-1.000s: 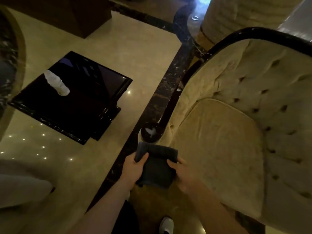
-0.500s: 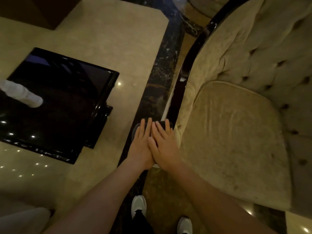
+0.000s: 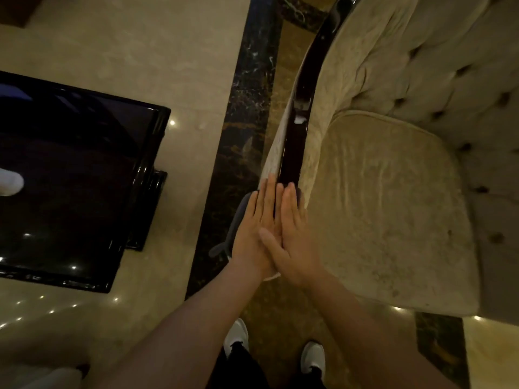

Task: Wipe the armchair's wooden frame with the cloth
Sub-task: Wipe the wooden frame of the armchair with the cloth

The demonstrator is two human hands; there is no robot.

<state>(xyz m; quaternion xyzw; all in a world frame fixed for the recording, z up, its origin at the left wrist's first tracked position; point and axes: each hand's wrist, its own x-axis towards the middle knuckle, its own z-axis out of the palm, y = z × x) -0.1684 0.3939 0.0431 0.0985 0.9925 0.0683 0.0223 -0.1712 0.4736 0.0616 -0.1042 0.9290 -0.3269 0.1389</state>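
Observation:
The armchair's dark glossy wooden frame (image 3: 295, 136) runs along the top of its left arm, from the back down toward me. A dark grey cloth (image 3: 238, 220) is draped over the front end of that arm. It is mostly covered, and only its left edge and a hanging corner show. My left hand (image 3: 257, 228) lies flat on the cloth with its fingers straight, the fingertips reaching the wood. My right hand (image 3: 296, 240) lies flat beside it, its thumb crossing over the left hand. The cream seat cushion (image 3: 387, 206) is to the right.
A low black glossy table (image 3: 84, 178) stands to the left, with a white object (image 3: 9, 182) at its left edge. A dark marble band (image 3: 244, 108) crosses the beige floor between table and chair. My white shoes (image 3: 237, 336) are below the hands.
A second ago both hands held the cloth up in front of the arm's round end. They have since laid it over the arm and pressed flat on it, moving slightly forward along the wood.

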